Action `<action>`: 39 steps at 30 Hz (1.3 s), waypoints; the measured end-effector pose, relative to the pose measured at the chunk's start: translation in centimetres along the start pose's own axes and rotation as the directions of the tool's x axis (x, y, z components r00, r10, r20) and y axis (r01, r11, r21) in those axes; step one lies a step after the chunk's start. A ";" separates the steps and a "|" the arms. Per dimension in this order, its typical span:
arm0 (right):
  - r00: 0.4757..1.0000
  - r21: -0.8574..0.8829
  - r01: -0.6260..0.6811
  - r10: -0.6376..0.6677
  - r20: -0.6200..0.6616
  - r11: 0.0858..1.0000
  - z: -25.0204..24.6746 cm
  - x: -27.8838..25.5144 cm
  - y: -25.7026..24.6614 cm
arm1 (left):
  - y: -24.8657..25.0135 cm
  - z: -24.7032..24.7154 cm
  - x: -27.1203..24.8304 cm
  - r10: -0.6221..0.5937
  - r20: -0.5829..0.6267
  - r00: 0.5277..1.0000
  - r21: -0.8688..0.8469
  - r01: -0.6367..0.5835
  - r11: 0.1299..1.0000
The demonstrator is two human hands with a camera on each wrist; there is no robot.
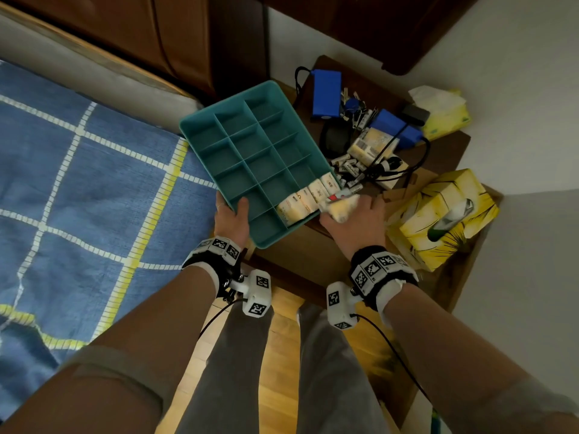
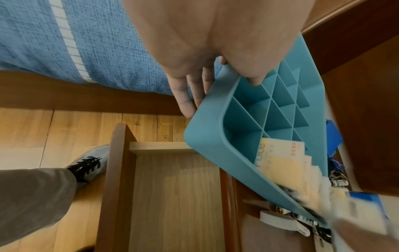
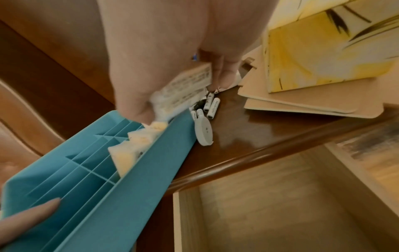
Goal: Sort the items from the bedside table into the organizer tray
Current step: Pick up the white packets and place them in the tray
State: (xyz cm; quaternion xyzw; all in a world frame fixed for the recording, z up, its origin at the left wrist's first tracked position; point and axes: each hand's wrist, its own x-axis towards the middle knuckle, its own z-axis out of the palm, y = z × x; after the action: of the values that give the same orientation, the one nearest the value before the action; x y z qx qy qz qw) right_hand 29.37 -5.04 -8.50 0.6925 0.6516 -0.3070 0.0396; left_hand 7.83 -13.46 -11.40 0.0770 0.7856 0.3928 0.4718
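My left hand (image 1: 233, 219) grips the near left rim of the teal organizer tray (image 1: 238, 158), thumb inside a compartment and fingers underneath. The tray is tilted, its right side over the bedside table (image 1: 313, 245). Several small yellow-white tissue packs (image 1: 308, 197) stand in its near right compartments. In the left wrist view the left hand (image 2: 218, 88) clamps the tray's rim (image 2: 207, 136). My right hand (image 1: 354, 220) holds another tissue pack (image 1: 340, 208) at the tray's near right edge. In the right wrist view the right hand (image 3: 181, 94) pinches that tissue pack (image 3: 190, 87) over the tray's wall (image 3: 138, 179).
On the table beyond the tray lie loose batteries (image 1: 347, 166), two blue packs (image 1: 326, 92) with black cables, and keys (image 1: 354, 108). A yellow tissue box (image 1: 445, 214) stands at the right. An open drawer (image 3: 280, 204) sits below the table edge. The bed (image 1: 78, 183) is at left.
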 end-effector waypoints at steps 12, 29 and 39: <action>0.843 0.153 0.375 -0.405 0.354 0.914 0.9 -1.1 -5.7 | -0.7 -1.4 -0.4 -0.119 0.119 0.986 -0.168 0.138 0.976; 0.863 -0.058 0.404 -0.360 0.355 0.913 3.4 -1.7 -6.7 | -0.1 -1.9 -2.3 -0.109 0.209 0.972 -0.221 0.156 0.963; 0.826 0.255 0.187 -0.292 0.482 0.949 2.4 -1.6 -6.9 | 0.0 -1.7 -2.2 -0.126 0.145 0.981 -0.224 0.157 0.962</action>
State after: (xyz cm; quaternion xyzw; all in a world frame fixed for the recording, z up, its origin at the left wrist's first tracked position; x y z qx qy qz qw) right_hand 22.10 -6.49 -7.27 0.4983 0.6656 -0.5457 0.1042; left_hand 7.67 -15.46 -9.52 -0.0105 0.7049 0.4423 0.5545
